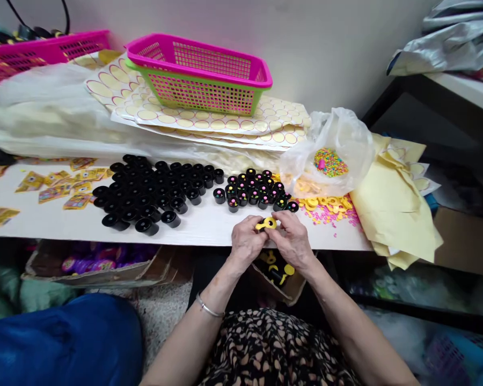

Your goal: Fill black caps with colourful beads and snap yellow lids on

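My left hand (pixel 247 238) and my right hand (pixel 292 238) meet at the table's front edge, fingers closed around a yellow plastic ring piece with a tab (pixel 261 225). Something dark shows at the ring's middle and under it; the fingers hide most of that. Just beyond my hands stand several black cups with coloured beads in them (pixel 253 194). To the left is a large group of black cups (pixel 147 225). By my right hand lie loose yellow ring pieces (pixel 334 203) and scattered pink beads (pixel 329 215).
A clear plastic bag (pixel 356 145) holds multicoloured beads (pixel 330 162). Nested pink and green baskets (pixel 201 88) rest on sticker sheets (pixel 173 118). Yellow paper (pixel 390 198) overhangs the table at right. Cards (pixel 56 190) lie left. Below my hands, a cardboard box (pixel 292 292) contains yellow and black pieces.
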### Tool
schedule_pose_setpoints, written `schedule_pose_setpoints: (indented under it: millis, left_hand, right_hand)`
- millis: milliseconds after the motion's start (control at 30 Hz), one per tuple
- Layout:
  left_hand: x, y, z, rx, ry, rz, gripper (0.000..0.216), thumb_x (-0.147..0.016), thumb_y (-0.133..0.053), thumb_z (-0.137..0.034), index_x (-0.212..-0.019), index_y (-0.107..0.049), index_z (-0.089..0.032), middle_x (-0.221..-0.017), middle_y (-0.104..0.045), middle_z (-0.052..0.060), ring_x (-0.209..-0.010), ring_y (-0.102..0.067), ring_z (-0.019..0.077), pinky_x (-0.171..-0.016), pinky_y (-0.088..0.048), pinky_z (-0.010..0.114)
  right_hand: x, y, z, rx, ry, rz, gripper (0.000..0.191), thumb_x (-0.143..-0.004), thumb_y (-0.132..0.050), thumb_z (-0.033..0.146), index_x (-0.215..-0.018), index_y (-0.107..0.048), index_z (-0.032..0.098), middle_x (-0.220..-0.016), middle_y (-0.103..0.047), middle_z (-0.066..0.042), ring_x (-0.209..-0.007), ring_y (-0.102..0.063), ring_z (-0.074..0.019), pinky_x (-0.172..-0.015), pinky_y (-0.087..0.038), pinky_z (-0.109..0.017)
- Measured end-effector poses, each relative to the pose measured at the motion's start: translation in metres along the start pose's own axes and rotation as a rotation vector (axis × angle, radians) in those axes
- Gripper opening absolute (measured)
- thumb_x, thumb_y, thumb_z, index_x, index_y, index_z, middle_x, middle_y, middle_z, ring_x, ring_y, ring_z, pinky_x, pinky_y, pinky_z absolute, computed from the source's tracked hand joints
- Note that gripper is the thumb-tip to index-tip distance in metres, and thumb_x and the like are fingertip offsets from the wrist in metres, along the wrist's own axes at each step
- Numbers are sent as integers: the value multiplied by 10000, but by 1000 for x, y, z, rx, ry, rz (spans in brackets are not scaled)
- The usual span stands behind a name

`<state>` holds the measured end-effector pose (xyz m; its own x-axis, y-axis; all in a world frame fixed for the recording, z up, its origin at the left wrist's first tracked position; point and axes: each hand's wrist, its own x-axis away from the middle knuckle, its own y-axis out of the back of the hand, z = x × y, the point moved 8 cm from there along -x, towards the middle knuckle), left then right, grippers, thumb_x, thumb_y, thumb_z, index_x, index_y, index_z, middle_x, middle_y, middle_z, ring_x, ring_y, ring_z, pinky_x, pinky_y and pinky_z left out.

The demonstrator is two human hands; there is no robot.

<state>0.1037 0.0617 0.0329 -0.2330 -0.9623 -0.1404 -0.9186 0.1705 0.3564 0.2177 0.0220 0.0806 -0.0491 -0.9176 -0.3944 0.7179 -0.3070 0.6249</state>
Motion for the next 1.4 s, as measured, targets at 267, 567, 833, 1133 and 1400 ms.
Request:
schedule_pose_setpoints:
  millis: [267,567,833,1133,1400]
  left_hand:
    - [-6,5,5,385,157,100,324,-592,-686,-217,-906,-669,-137,-777,-614,13,-557,-485,72,-503,-375,190]
    - [-9,2,1,417,221,49,162,-652,-667,-295,-684,-700,-140,-618,-576,-8,-479,-475,60,-450,-363,185]
    - [-8,4,-6,341,191,78,147,-694,-607,-259,-663,-683,-137,-621,-549,-7,-459,-464,56,-415,-346,179]
    - [-4,5,-5,258,209,23,209,-700,-618,-342,-689,-698,-150,-624,-584,6,-496,-495,79,-455,-364,192]
    - [-2,3,0,304,234,-60,242,-720,-617,-374,-693,-674,-140,-668,-589,7,-573,-518,90,-521,-400,190]
  right_hand:
    - [-16,-3,8,-1,36,275,136,-767,-541,182,-885,-607,193,-892,-524,-29,-820,-500,-168,-703,-402,-295]
    - [-7,-9,-16,-459,-261,64,162,-646,-677,214,-777,-593,169,-799,-488,23,-525,-417,-56,-482,-356,-215]
    - [18,-32,-31,-906,-608,58,364,-640,-712,326,-935,-561,174,-564,-575,44,-438,-495,-78,-434,-421,-195]
    - [18,-42,-38,-970,-677,-56,280,-724,-629,423,-786,-554,160,-492,-552,48,-347,-496,-64,-314,-400,-138]
    - [20,-49,-36,-1057,-833,-58,295,-688,-641,428,-750,-544,156,-512,-552,44,-346,-508,-72,-291,-417,-151]
